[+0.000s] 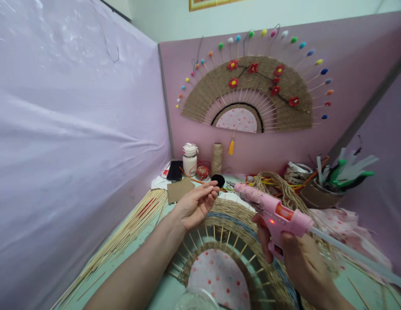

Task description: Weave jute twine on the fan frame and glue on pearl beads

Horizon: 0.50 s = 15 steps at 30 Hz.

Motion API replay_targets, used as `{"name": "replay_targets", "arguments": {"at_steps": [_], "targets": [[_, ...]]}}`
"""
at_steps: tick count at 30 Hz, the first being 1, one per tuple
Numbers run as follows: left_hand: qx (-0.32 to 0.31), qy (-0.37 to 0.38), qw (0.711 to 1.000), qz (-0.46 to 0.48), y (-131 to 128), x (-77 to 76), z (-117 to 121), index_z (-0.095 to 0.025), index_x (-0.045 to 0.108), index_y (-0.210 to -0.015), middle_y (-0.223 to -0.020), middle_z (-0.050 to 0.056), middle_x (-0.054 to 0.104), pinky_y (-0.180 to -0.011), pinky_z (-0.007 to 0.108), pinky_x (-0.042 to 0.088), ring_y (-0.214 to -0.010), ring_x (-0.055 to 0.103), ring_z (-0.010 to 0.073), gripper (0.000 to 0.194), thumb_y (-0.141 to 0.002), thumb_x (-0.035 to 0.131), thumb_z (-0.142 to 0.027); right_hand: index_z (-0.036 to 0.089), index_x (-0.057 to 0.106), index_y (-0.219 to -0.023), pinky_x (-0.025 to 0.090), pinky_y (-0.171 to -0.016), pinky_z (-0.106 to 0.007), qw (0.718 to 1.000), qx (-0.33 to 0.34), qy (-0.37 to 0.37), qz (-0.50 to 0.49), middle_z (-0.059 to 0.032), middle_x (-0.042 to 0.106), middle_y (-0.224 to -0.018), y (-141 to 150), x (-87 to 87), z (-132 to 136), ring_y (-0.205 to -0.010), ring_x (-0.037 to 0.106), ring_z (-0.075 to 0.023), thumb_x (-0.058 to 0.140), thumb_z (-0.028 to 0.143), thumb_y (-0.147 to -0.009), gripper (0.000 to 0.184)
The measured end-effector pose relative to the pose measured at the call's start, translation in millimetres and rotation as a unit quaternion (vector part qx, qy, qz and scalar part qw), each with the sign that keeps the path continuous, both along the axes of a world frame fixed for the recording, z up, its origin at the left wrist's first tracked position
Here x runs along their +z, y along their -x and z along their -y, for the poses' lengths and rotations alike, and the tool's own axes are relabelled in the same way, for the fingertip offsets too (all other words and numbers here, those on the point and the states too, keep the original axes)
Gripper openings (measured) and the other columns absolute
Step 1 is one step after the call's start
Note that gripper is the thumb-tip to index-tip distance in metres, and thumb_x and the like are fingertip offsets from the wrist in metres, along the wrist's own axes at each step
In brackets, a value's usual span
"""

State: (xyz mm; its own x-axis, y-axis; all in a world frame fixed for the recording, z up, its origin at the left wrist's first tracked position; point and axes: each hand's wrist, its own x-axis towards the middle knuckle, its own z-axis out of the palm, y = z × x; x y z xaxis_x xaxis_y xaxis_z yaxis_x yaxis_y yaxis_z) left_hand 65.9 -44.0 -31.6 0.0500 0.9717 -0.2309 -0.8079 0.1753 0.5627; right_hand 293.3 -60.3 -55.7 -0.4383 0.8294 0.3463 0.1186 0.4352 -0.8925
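Note:
My right hand (297, 258) grips a pink hot glue gun (274, 211), whose nozzle points left toward my left hand and whose clear glue stick sticks out at the back right. Palm up, my left hand (195, 204) has its fingertips pinched on something small I cannot make out, beside a black pom-pom (218, 180). Below both hands lies a woven jute fan (232, 232) with wooden sticks, a blue band and a spotted pink centre.
A finished fan (252, 92) with red flowers and coloured pom-poms hangs on the pink back wall. A bundle of thin sticks (129, 232) lies at left. A white bottle (189, 158), a twine spool (216, 158), a phone (175, 170), cardboard (180, 189) and a tool tub (319, 193) stand behind.

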Motion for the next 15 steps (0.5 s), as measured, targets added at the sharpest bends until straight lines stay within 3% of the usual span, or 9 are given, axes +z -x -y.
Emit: {"name": "replay_targets", "arguments": {"at_steps": [5, 15], "targets": [[0.002, 0.01, 1.0, 0.02, -1.6, -1.4, 0.0, -0.006, 0.06, -0.079, -0.076, 0.01, 0.065, -0.057, 0.01, 0.053, -0.063, 0.063, 0.0072, 0.016, -0.084, 0.046, 0.001, 0.015, 0.061, -0.097, 0.033, -0.047, -0.028, 1.0, 0.006, -0.002, 0.016, -0.0005, 0.05, -0.053, -0.2, -2.1, 0.0, -0.048, 0.042, -0.0148, 0.023, 0.058, -0.091, 0.058], [-0.007, -0.006, 1.0, -0.005, 1.9, -2.2, 0.3, -0.006, 0.062, -0.082, -0.074, 0.009, 0.065, -0.056, 0.01, 0.053, -0.061, 0.064, 0.0073, 0.016, -0.084, 0.048, 0.001, 0.015, 0.064, -0.084, 0.031, -0.045, -0.026, 1.0, -0.002, -0.013, -0.012, -0.0003, 0.048, -0.052, 1.4, -3.2, 0.7, -0.046, 0.041, -0.0134, 0.026, 0.058, -0.091, 0.057]]}}
